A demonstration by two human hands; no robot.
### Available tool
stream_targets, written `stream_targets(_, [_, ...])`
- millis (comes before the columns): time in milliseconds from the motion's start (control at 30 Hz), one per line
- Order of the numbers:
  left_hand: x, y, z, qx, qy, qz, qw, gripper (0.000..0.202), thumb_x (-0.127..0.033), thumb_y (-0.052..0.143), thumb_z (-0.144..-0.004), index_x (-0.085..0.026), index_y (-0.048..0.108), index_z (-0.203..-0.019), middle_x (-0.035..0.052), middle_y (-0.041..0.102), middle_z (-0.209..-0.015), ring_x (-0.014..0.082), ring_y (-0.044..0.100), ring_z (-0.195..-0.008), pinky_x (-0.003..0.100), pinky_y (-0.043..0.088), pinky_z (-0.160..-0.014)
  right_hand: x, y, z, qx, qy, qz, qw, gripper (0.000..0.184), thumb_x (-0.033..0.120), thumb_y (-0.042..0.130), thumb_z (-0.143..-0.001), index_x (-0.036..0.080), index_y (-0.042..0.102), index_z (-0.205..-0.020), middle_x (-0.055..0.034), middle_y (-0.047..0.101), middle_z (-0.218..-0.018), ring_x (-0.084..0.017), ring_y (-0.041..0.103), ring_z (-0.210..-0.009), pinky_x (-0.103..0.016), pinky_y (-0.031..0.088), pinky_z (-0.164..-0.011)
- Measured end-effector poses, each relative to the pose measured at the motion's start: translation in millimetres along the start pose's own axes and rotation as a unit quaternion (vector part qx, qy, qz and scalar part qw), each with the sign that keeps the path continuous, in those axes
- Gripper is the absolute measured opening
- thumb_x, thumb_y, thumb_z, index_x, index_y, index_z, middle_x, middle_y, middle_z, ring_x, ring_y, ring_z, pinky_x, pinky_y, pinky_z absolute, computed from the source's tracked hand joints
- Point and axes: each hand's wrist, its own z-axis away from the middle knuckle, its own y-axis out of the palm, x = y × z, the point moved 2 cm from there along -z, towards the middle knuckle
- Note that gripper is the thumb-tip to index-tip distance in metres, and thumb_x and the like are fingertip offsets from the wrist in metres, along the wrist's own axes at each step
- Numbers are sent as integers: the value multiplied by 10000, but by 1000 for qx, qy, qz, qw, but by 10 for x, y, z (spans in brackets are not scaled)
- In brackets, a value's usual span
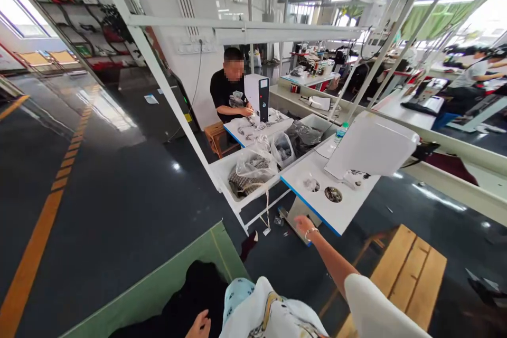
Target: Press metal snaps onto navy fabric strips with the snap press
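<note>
My right hand point(304, 226) reaches forward with a bracelet point(312, 232) on its wrist. Its fingers are loosely bent and apart, with no object visible in them. Just beyond it is the blue-edged white machine table point(348, 212), which has two round holes holding small metal parts point(333, 194). A large white machine point(370, 142) stands on this table. Low in the picture, my left hand point(200, 326) hangs beside my white shirt, partly cut off by the frame. Its fingers are slightly curled and look empty. Black cloth point(194, 296) lies near it on a green surface point(198, 251).
A wooden bench point(407, 274) stands on my right. Ahead, a white trough point(224, 169) holds plastic bags and a knitted piece point(247, 182). A co-worker point(226, 87) sits at another machine point(257, 96). A slanted white frame post point(170, 95) rises on the left.
</note>
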Motion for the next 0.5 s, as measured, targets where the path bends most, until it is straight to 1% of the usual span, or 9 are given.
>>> stream_targets(100, [-281, -146, -367, 12, 24, -1, 1000, 265, -230, 392, -740, -277, 608, -887, 16, 696, -1021, 194, 606, -1064, 223, 487, -890, 293, -185, -709, -16, -21, -13, 1000, 184, 305, 492, -887, 270, 591, -1039, -51, 559, -1160, -151, 552, -1024, -300, 472, -851])
stream_targets(200, [-585, -355, -784, 22, 54, -10, 998, 270, -205, 408, -759, -250, 616, -925, 21, 689, -1051, 166, 610, -1057, 199, 471, -897, 613, -347, -1256, -39, -33, -25, 998, 260, 318, 496, -883, 199, 557, -1106, -73, 553, -1166, -172, 557, -1012, -369, 481, -856])
stream_targets(267, [-804, -544, -1075, 32, 73, -19, 997, 292, -186, 390, -782, -203, 609, -975, 44, 676, -1083, 143, 613, -1047, 188, 455, -909, 828, -462, -1543, -49, -33, -28, 998, 312, 324, 508, -876, 153, 534, -1136, -85, 551, -1161, -186, 561, -1004, -407, 485, -848])
stream_targets(367, [-1138, -860, -1465, 43, 91, -32, 994, 319, -173, 357, -810, -153, 589, -1028, 72, 664, -1105, 133, 611, -1046, 195, 440, -926, 1138, -676, -1920, -53, -30, -26, 998, 312, 324, 510, -874, 159, 535, -1138, -84, 544, -1175, -191, 555, -1018, -407, 482, -855])
stream_targets(433, [-1332, -1051, -1660, 43, 99, -37, 993, 344, -195, 338, -827, -138, 564, -1081, 78, 646, -1143, 128, 595, -1073, 192, 424, -943, 1329, -833, -2159, -49, -28, -24, 998, 310, 322, 509, -875, 165, 535, -1140, -84, 540, -1183, -191, 553, -1023, -405, 481, -858])
stream_targets(500, [-1473, -1196, -1785, 39, 98, -41, 994, 371, -222, 317, -838, -134, 540, -1121, 75, 631, -1172, 118, 581, -1093, 177, 414, -949, 1507, -982, -2392, -40, -24, -24, 999, 311, 321, 512, -874, 163, 533, -1141, -86, 541, -1179, -188, 557, -1013, -399, 485, -849])
